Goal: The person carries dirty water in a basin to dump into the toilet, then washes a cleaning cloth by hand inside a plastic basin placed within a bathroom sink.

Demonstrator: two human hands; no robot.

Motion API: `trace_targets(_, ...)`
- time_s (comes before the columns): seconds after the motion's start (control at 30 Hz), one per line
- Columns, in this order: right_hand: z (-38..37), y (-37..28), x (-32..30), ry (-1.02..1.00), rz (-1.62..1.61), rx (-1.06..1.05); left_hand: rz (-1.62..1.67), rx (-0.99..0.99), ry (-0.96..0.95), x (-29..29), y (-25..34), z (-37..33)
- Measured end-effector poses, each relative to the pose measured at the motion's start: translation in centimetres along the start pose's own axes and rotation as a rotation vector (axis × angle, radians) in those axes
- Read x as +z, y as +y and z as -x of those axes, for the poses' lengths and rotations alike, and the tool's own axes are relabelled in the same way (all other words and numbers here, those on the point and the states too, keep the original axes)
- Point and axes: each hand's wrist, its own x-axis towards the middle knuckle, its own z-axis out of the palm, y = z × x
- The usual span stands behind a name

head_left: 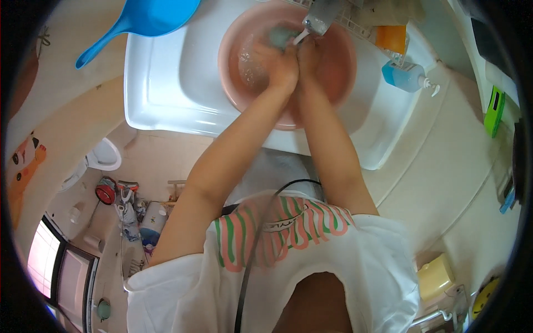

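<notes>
Both my hands are low inside a round pink basin [223, 61] of water, their wrists close together. My left hand [276, 65] reaches toward the basin's middle; its fingers are smeared by motion and water. Close against it is my right hand [309, 54], its fingers curled in around something hidden. Just beyond the hands lies a blurred grey-green thing [282, 36], perhaps a cloth, partly under water. Over them hangs a metal faucet [322, 18], with a thin white piece or stream [301, 36] below its end. Bubbles [245, 61] float on the water at the left.
The basin stands in a white sink [152, 94]. A blue long-handled dipper [158, 16] rests at the far left rim. On the right are a pump bottle of blue liquid [404, 76] and an orange item [391, 39]. A cable [256, 233] runs down over my shirt.
</notes>
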Motion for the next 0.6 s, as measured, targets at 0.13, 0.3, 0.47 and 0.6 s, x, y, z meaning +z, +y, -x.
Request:
trace_targets(0.13,3.7,1.3,-0.7,-0.087,0.126,-0.215,0.444,-0.273,-0.100,-1.2,-0.7,-2.4)
trace_targets(0.3,6.2,0.8,-0.7,-0.186,-0.052,-0.348,0.539,-0.477,-0.368,-3.4,-0.3,-4.5)
trace_targets(0.47,0.0,2.5,0.4,-0.243,-0.071,-0.190,0.409,-0.580,-0.478,-3.7,3.6,-4.8)
trace_targets(0.6,1.8,-0.8,3.7,-0.159,-0.193,-0.464,0.513,-0.689,-0.455,-4.3,1.6,-5.9)
